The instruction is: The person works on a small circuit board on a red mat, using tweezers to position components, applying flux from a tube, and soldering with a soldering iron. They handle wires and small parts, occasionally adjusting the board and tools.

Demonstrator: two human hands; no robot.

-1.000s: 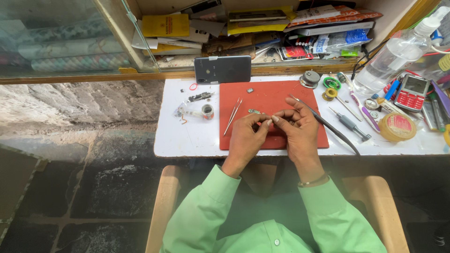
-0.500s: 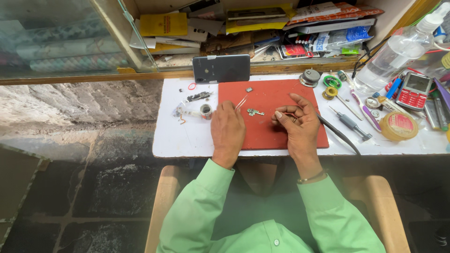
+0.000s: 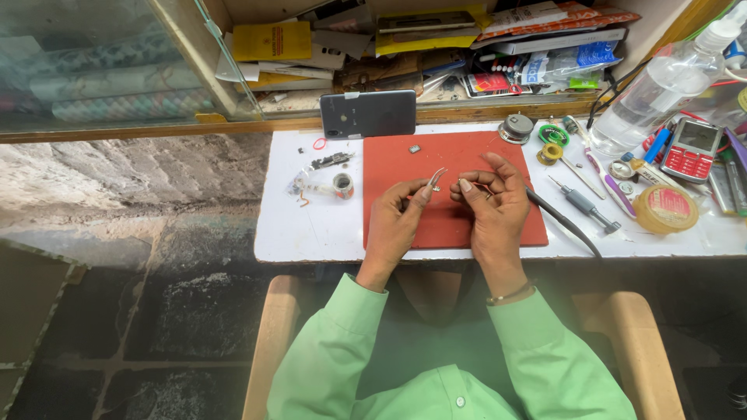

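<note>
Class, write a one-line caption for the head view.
Left hand holds tweezers beside right hand over a red mat.

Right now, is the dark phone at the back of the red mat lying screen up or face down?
Face down: the phone shows its plain dark back, no lit screen.

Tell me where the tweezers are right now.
In the head view, the tweezers are pinched in the left hand, over the red mat, beside the right hand.

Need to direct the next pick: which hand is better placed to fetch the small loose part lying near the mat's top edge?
Left, probably. The left hand holds tweezers pointing toward the small part; the right hand pinches something tiny.
</note>
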